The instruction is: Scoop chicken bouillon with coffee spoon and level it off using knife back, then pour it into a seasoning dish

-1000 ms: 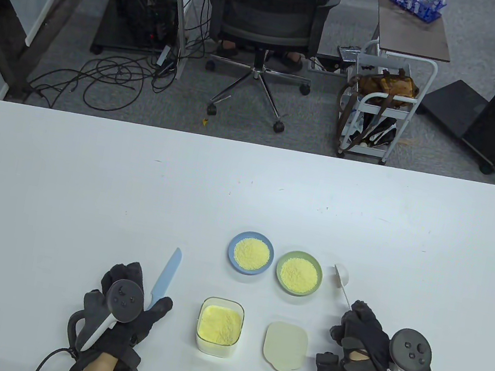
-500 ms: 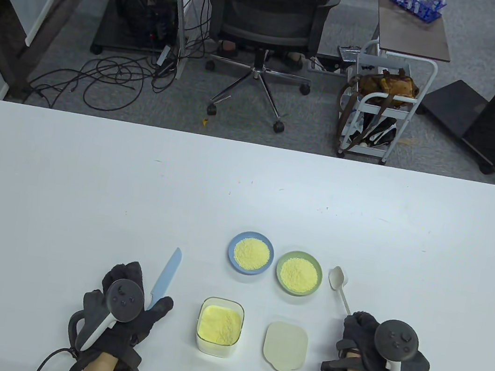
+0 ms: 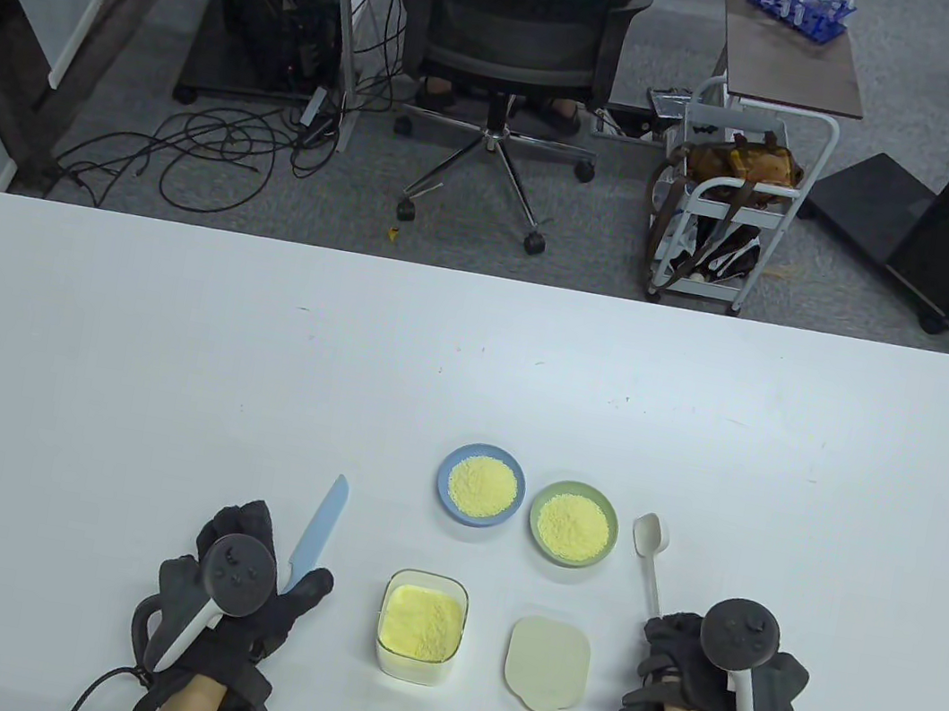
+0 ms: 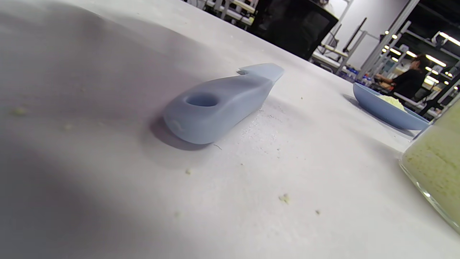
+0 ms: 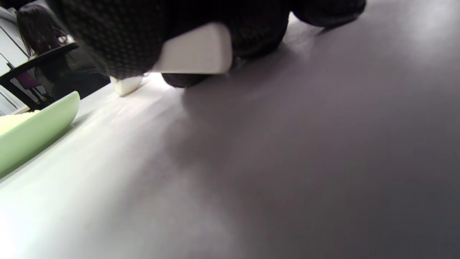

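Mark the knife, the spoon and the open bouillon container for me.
knife (image 3: 322,524): table view, middle of the blue blade.
spoon (image 3: 650,534): table view, on the white bowl end.
bouillon container (image 3: 414,671): table view, on its near white wall.

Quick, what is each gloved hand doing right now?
Left hand: open, resting beside the blue plastic knife.
Right hand: gripping the white plastic spoon.
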